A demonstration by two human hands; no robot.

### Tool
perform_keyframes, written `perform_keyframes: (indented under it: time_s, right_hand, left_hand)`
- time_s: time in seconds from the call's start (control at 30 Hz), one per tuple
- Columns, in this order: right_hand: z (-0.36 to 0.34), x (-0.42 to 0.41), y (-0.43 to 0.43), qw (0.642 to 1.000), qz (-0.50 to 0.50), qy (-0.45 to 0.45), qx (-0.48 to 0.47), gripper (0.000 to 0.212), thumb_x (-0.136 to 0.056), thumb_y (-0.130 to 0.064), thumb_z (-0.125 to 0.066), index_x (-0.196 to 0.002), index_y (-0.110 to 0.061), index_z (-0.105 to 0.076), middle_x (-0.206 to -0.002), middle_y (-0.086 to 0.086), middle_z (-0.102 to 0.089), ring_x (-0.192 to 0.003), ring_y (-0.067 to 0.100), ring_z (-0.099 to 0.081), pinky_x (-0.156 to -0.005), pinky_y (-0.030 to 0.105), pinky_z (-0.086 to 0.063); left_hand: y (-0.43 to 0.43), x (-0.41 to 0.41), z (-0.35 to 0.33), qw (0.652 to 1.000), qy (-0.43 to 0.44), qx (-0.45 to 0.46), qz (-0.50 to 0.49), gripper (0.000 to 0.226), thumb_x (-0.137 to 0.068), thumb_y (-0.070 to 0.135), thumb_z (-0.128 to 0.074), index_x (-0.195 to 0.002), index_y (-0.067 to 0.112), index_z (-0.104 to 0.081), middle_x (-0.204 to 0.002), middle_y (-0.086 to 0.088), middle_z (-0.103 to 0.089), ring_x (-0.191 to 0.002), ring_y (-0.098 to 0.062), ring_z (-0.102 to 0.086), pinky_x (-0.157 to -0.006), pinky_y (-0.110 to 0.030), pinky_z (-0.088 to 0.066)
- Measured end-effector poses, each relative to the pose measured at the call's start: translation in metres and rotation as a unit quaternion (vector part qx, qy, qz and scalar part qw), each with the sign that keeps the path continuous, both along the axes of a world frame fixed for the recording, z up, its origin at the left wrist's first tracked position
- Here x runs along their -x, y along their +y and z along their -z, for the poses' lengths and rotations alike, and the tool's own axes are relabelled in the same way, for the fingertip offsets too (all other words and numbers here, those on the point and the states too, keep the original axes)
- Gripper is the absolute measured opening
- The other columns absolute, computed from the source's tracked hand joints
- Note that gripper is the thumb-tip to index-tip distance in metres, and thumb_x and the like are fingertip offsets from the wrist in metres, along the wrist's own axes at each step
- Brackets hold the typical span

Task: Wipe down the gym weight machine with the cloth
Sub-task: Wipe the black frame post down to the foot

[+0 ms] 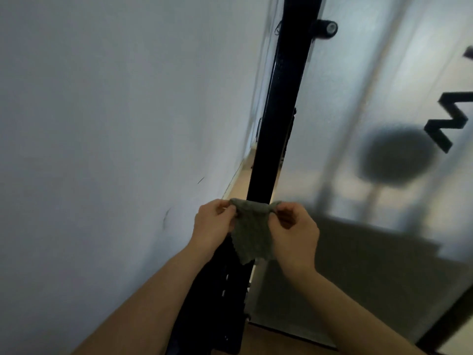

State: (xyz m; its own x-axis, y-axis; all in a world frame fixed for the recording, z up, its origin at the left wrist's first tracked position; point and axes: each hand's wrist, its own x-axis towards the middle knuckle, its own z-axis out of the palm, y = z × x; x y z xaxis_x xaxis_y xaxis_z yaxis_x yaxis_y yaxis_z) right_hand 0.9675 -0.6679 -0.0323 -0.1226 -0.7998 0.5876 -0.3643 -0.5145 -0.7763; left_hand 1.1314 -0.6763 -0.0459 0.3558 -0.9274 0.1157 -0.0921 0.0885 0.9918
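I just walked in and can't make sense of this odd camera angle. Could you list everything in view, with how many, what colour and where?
olive-green knitted cloth: one, olive green, stretched across the front of the post, its lower part hanging down.
black metal upright post of the weight machine: one, black, running from top centre down to bottom centre.
black round knob: one, black with a pale end, on the post's right side near the top.
white wall: one, white, left of the post.
frosted translucent panel: one, pale grey with black lettering, right of the post.
left hand: one, pinching the cloth's left top corner.
right hand: one, pinching the cloth's right top corner.
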Motion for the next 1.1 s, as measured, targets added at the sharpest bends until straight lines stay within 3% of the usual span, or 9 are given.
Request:
perform_keyframes:
  time_s: [0.13,0.23,0.33,0.47,0.57,0.73,0.87,0.97,1.1]
  right_hand:
    - [0.013,0.009,-0.009,0.958,-0.022,0.238,0.160,0.027,-0.081,-0.004,-0.074,-0.102,-0.019,-0.065,-0.107,-0.012,-0.060,-0.102,0.011,-0.057,-0.089,0.027,-0.051]
    - [0.012,0.017,-0.021,0.926,-0.004,0.319,0.204,0.024,-0.081,-0.009,-0.076,-0.096,-0.020,-0.062,-0.110,-0.002,-0.063,-0.106,0.017,-0.056,-0.093,0.034,-0.054]
    - [0.007,0.016,-0.025,0.892,0.039,0.375,0.249,0.029,-0.091,-0.025,-0.060,-0.119,-0.021,-0.063,-0.123,0.000,-0.066,-0.119,0.021,-0.052,-0.108,0.040,-0.044]
    - [-0.017,0.014,-0.032,0.860,0.077,0.416,0.284,0.043,-0.090,-0.031,-0.051,-0.132,-0.021,-0.056,-0.134,0.002,-0.051,-0.123,0.027,-0.048,-0.110,0.039,-0.030]
    - [-0.048,0.014,-0.041,0.846,0.110,0.416,0.316,0.041,-0.092,-0.034,-0.051,-0.130,-0.019,-0.056,-0.137,0.006,-0.048,-0.126,0.031,-0.047,-0.108,0.045,-0.034]
    - [-0.096,0.007,-0.048,0.803,0.134,0.475,0.334,0.045,-0.097,-0.034,-0.054,-0.135,-0.012,-0.061,-0.147,0.012,-0.052,-0.142,0.032,-0.041,-0.115,0.052,-0.032]
    - [-0.137,-0.001,-0.043,0.763,0.162,0.543,0.311,0.055,-0.092,-0.026,-0.053,-0.144,-0.007,-0.052,-0.155,0.015,-0.042,-0.148,0.031,-0.031,-0.119,0.051,-0.024]
    - [-0.177,-0.003,-0.039,0.762,0.181,0.544,0.301,0.056,-0.093,-0.029,-0.044,-0.145,-0.007,-0.050,-0.156,0.016,-0.040,-0.147,0.033,-0.033,-0.119,0.052,-0.022]
    - [-0.236,-0.013,-0.034,0.775,0.192,0.527,0.292,0.066,-0.079,-0.028,-0.065,-0.140,-0.007,-0.056,-0.153,0.015,-0.045,-0.143,0.033,-0.040,-0.115,0.050,-0.025]
  left_hand:
    - [-0.001,0.009,-0.001,0.991,0.105,0.012,0.078,0.016,-0.101,0.024,-0.060,-0.117,0.023,-0.063,-0.105,-0.001,-0.075,-0.097,-0.016,-0.074,-0.084,-0.029,-0.061]
    - [0.001,0.014,-0.002,0.988,0.138,0.018,0.067,0.026,-0.098,0.028,-0.064,-0.121,0.024,-0.053,-0.105,0.000,-0.076,-0.092,-0.012,-0.075,-0.074,-0.021,-0.059]
    - [0.004,0.019,-0.008,0.987,0.146,0.041,0.061,0.028,-0.097,0.031,-0.064,-0.122,0.021,-0.056,-0.105,0.000,-0.077,-0.093,-0.011,-0.074,-0.077,-0.023,-0.060]
    - [-0.002,0.022,-0.024,0.990,0.102,0.075,0.058,0.021,-0.100,0.029,-0.058,-0.118,0.031,-0.068,-0.111,0.012,-0.075,-0.105,-0.006,-0.070,-0.095,-0.028,-0.057]
    - [-0.007,0.020,-0.047,0.990,0.072,0.111,0.056,0.020,-0.101,0.024,-0.056,-0.111,0.036,-0.069,-0.104,0.019,-0.075,-0.103,-0.006,-0.070,-0.089,-0.024,-0.057]
    - [-0.024,0.017,-0.096,0.986,0.078,0.138,0.057,0.021,-0.102,0.026,-0.054,-0.116,0.034,-0.068,-0.113,0.013,-0.073,-0.108,-0.010,-0.069,-0.095,-0.028,-0.057]
    - [-0.033,0.013,-0.145,0.979,0.140,0.129,0.076,0.025,-0.105,0.025,-0.052,-0.119,0.024,-0.073,-0.111,0.005,-0.076,-0.109,-0.014,-0.070,-0.091,-0.027,-0.058]
    - [-0.036,0.010,-0.186,0.975,0.165,0.121,0.089,0.027,-0.104,0.021,-0.052,-0.122,0.018,-0.072,-0.115,0.000,-0.075,-0.112,-0.018,-0.069,-0.096,-0.032,-0.057]
    - [-0.039,0.009,-0.246,0.974,0.172,0.118,0.091,0.025,-0.103,0.015,-0.054,-0.119,0.021,-0.073,-0.115,0.000,-0.075,-0.112,-0.020,-0.069,-0.100,-0.039,-0.056]
